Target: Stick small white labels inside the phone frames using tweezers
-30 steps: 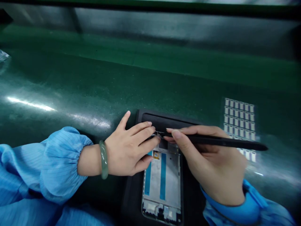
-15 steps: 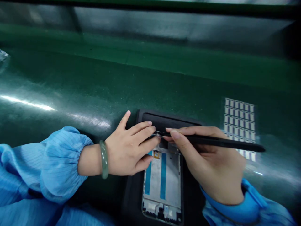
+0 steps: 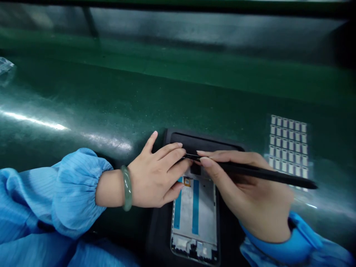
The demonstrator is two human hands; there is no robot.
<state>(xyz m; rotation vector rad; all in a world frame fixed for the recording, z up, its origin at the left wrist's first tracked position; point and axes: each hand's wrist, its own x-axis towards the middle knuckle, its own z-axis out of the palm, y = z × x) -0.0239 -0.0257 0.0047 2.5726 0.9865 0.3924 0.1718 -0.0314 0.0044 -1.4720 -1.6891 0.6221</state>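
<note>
An opened phone frame (image 3: 207, 207), silvery with two blue adhesive strips and a small orange flex connector, lies in a black holding fixture (image 3: 160, 230). My left hand (image 3: 158, 178) has its fingers spread over the upper left of the frame, fingertips at its top edge. Between thumb and fingers, my right hand (image 3: 250, 193) grips slim black tweezers (image 3: 267, 174), slanted with the tip pointing left. That tip meets the top of the frame by my left fingertips, which partly hide it. What lies under those fingertips I cannot make out.
On the green bench mat (image 3: 125, 92), a clear sheet with rows of small pale stickers (image 3: 289, 142) lies to the right, partly behind my right hand. A piece of clear plastic (image 3: 5, 68) sits at the far left. A dark bar crosses the top.
The whole view has shifted slightly. The tweezers' rear end has dipped a little, while both hands stay at the top of the phone frame.
</note>
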